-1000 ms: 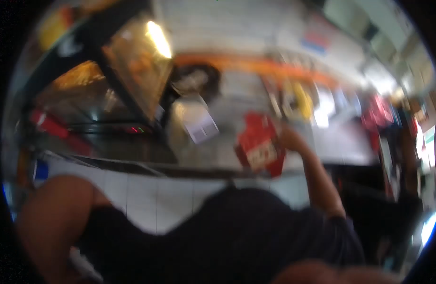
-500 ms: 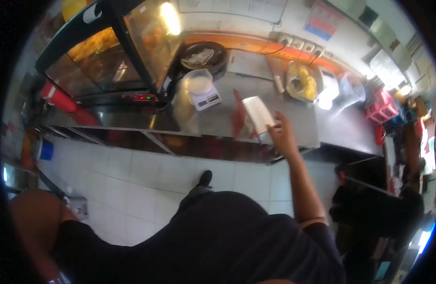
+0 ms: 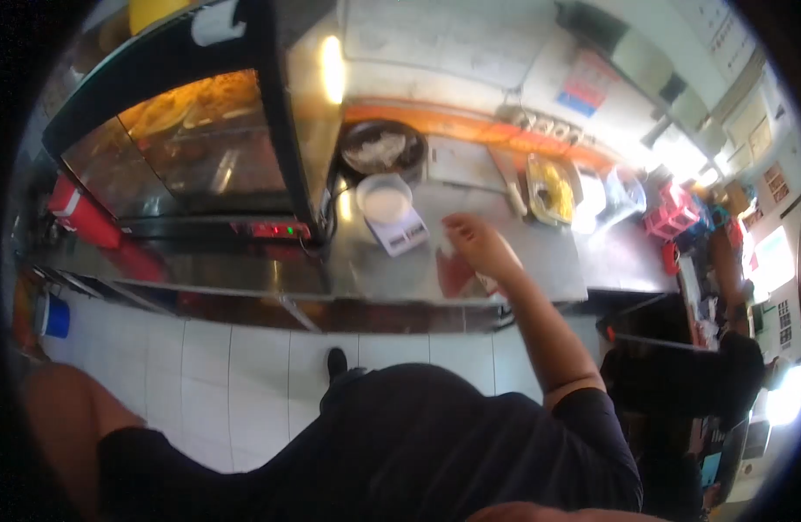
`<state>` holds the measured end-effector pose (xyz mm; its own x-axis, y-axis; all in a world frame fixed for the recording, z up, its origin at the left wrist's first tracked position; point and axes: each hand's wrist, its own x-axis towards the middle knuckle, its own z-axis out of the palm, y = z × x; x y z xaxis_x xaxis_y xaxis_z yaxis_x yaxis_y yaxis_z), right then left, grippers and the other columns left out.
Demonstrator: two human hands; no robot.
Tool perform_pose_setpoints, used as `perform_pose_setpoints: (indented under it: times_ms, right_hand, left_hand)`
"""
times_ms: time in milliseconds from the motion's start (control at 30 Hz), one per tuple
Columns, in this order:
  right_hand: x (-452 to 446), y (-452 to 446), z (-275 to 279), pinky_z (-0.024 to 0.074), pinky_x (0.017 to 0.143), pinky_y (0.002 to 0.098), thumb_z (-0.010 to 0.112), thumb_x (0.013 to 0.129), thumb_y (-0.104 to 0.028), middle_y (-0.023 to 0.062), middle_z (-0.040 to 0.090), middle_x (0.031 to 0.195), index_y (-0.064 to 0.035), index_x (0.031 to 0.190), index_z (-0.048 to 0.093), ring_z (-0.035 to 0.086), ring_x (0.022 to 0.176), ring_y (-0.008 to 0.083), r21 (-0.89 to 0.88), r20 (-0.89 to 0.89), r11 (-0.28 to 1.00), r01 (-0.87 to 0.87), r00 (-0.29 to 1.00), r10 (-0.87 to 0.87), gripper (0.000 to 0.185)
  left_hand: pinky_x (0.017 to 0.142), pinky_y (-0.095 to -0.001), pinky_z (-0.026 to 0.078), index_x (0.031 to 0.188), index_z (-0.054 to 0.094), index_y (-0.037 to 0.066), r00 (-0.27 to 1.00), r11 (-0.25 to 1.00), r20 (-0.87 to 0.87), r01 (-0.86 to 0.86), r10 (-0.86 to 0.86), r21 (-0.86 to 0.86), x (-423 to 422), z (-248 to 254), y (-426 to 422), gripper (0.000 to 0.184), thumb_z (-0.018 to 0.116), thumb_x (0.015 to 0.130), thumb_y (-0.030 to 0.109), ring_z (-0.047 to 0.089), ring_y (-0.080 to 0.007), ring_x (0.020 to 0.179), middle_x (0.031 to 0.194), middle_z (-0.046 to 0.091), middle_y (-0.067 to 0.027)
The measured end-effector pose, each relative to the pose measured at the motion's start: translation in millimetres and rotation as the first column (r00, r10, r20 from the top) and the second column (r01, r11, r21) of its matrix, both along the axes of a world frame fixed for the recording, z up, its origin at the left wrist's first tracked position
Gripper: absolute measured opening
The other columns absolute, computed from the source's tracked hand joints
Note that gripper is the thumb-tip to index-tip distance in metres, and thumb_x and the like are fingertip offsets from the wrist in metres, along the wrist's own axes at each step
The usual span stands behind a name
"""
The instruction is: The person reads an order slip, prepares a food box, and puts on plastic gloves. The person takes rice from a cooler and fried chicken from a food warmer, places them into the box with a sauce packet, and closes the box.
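My right hand (image 3: 477, 244) reaches over the steel counter (image 3: 540, 261), its fingers bent and pointing left, smeared by motion. Whether they grip anything does not show. Just below it, a blurred red and white piece, perhaps a carton (image 3: 457, 274), lies at the counter's front part. Left of the hand stands a white digital kitchen scale (image 3: 407, 239) with a clear round tub (image 3: 386, 202) of something pale on it. My left arm (image 3: 70, 404) hangs at the left edge, and its hand is out of view.
A lit glass food warmer (image 3: 192, 148) fills the left. Behind the scale stands a dark round pan (image 3: 383, 150). A white board (image 3: 461, 163), a knife (image 3: 513, 191) and a tray with yellow food (image 3: 553, 191) line the back. Pink baskets (image 3: 670, 213) stand right.
The pale carton panel that my right hand touched no longer shows. My hand has moved left and the view has shifted. The clear bag beside the scale is no longer visible.
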<state>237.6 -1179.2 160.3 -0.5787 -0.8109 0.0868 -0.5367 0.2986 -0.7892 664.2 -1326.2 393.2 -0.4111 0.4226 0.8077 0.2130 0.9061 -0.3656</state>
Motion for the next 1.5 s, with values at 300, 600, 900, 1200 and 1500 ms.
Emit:
perform_pose_setpoints:
  times_ms: [300,600,900,1200,1500]
  right_hand:
    - [-138,-258,-164,0.0510,0.059,0.0362,0.064,0.096,-0.039,0.0091,0.071,0.081,-0.0033,0.096,0.074,0.065,0.068,0.0205,0.244,-0.194,0.970,0.023,0.981,0.025,0.037]
    - [-206,-347,-177,0.0582,0.078,0.0464,0.061,0.091,-0.038,0.0214,0.074,0.098,-0.0058,0.106,0.076,0.072,0.085,0.0357,0.443,-0.613,0.825,0.350,0.790,-0.006,0.039]
    - [-164,-355,-129,0.0468,0.101,0.0476,0.057,0.089,-0.038,0.0169,0.066,0.121,-0.0100,0.106,0.076,0.059,0.118,0.0352,0.501,-0.644,0.799,0.332,0.760,0.088,0.037]
    - [-187,-381,-165,0.0496,0.092,0.0470,0.061,0.090,-0.036,0.0151,0.073,0.111,-0.0076,0.101,0.077,0.065,0.112,0.0318,0.521,-0.735,0.796,0.309,0.636,0.235,0.034]
    - [-177,-364,-137,0.0516,0.084,0.0515,0.053,0.092,-0.025,0.0220,0.071,0.101,-0.0059,0.093,0.071,0.068,0.100,0.0396,0.303,-0.519,0.926,0.225,0.854,-0.038,0.026]
  left_hand:
    - [0.118,-0.0427,0.032,0.144,0.046,0.000,0.795,0.896,-0.443,-0.443,0.414,0.043,116,-41,-141,0.046,0.053,0.104,0.021,0.046,-0.0308,0.138,0.147,0.051,-0.0158]
    - [0.109,-0.0499,0.041,0.145,0.047,0.005,0.335,0.078,0.873,-0.941,0.355,0.330,173,-426,-199,0.054,0.063,0.094,0.009,0.046,-0.0397,0.137,0.144,0.051,-0.0225]
    - [0.095,-0.0437,0.052,0.139,0.051,0.004,0.347,-0.054,0.934,-0.938,-0.085,0.344,269,-542,-147,0.056,0.066,0.085,0.007,0.057,-0.0391,0.118,0.131,0.056,-0.0231]
    - [0.098,-0.0445,0.051,0.134,0.057,0.007,0.235,-0.316,0.966,-0.929,-0.103,0.193,303,-552,-142,0.052,0.070,0.086,0.021,0.063,-0.0361,0.112,0.120,0.067,-0.0198]
    - [0.100,-0.0418,0.051,0.134,0.058,0.013,0.325,-0.225,0.939,-0.929,-0.113,0.294,199,-522,-193,0.047,0.068,0.090,0.026,0.065,-0.0315,0.111,0.118,0.070,-0.0126]
